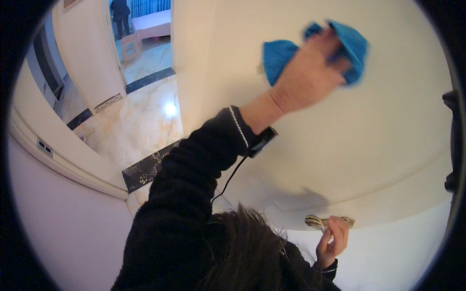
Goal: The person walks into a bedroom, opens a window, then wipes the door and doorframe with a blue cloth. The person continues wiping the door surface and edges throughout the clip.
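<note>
My left hand (305, 76) presses a blue cloth (351, 47) against the upper face of a cream door (382, 127). Its fingers are blurred and partly covered by folds of the cloth. Lower right, my right hand (335, 238) has its fingers curled around a gold-coloured door handle (315, 221). Both wrists come out of black fuzzy sleeves with pale beaded trim. A small black device (263, 142) with a cable sits at the left cuff. Dark hair (247, 251) covers part of the lower middle of the view.
Left of the door's edge runs a marble floor (145, 123) with a black threshold strip (145, 172). A door frame with a strike plate (44, 148) stands at left. Through a far doorway appear a person (121, 16), a stool (130, 45) and a bed (153, 25).
</note>
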The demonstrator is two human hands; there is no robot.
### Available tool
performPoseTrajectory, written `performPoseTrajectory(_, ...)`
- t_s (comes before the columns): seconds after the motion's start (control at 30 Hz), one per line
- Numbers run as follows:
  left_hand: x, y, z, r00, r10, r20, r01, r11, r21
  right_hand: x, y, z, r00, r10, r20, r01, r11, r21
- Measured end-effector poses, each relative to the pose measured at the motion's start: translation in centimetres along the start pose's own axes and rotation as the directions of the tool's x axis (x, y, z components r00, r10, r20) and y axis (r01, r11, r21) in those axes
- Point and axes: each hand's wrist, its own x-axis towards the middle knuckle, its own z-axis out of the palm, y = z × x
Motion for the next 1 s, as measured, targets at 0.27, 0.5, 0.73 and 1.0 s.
performPoseTrajectory(0.27,-10.3,-17.2,-6.4,0.878,-0.454,-0.153,0.473,0.873,0.122,5.2,-5.6,7.2,0.995,-0.064,-0.081,0.044,0.97,-0.238)
performPoseTrajectory(0.5,-18.3,-20.1,-8.9,0.673,-0.73,-0.124,0.738,0.674,0.034,11.0,-6.6,11.2,0.947,-0.242,-0.212,0.156,0.922,-0.354)
performPoseTrajectory(0.73,-11.6,-13.7,-7.2,0.893,-0.438,-0.107,0.444,0.895,0.045,15.7,-4.6,15.5,0.92,-0.162,-0.357,0.028,0.936,-0.351)
performPoseTrajectory(1.0,2.0,-1.3,-2.3,0.947,0.296,0.126,-0.238,0.909,-0.343,15.1,0.1,16.5,0.913,-0.234,-0.334,0.032,0.858,-0.513)
